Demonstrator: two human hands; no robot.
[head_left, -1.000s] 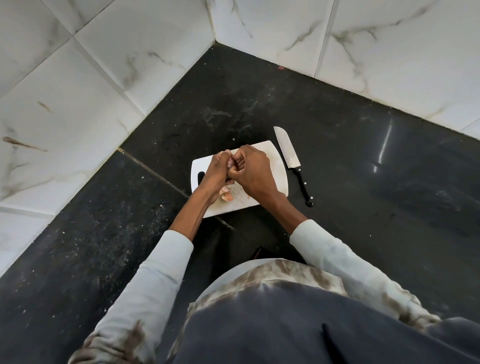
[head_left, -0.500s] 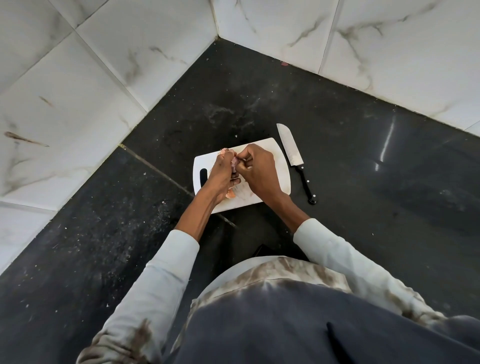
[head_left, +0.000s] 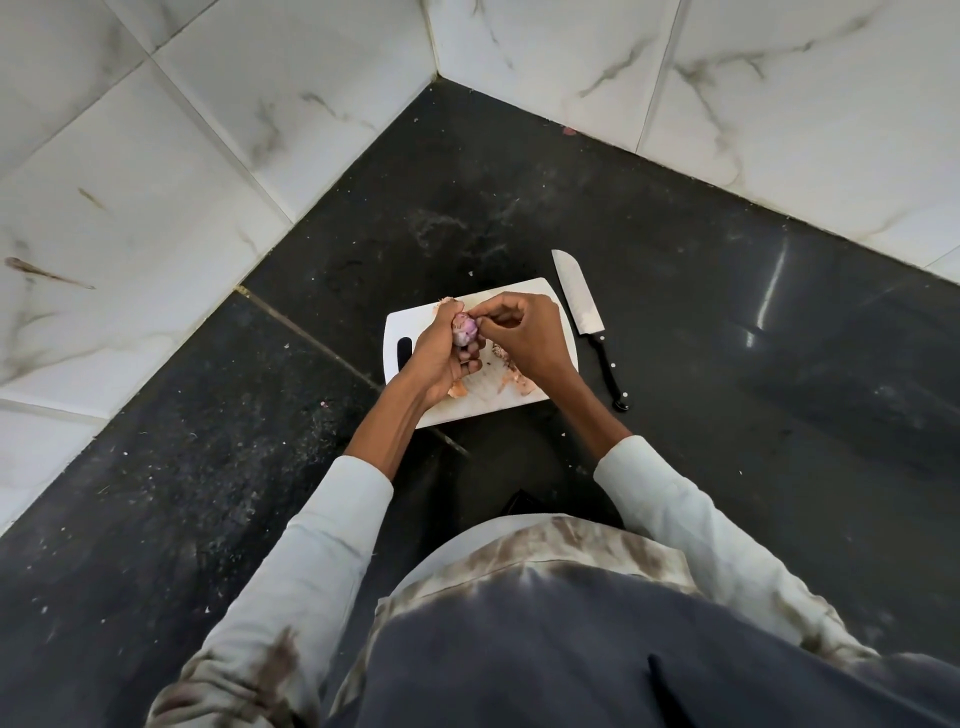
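While over board (head_left: 415, 325), left hand (head_left: 432, 356) round onion (head_left: 465, 328), right hand (head_left: 525, 338) at it.

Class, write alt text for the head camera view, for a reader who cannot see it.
A person's left hand grips a small purplish bulb above a white cutting board while the right hand pinches at its skin. The board holds bits of peel, and a black-handled knife lies beside it on the dark countertop.
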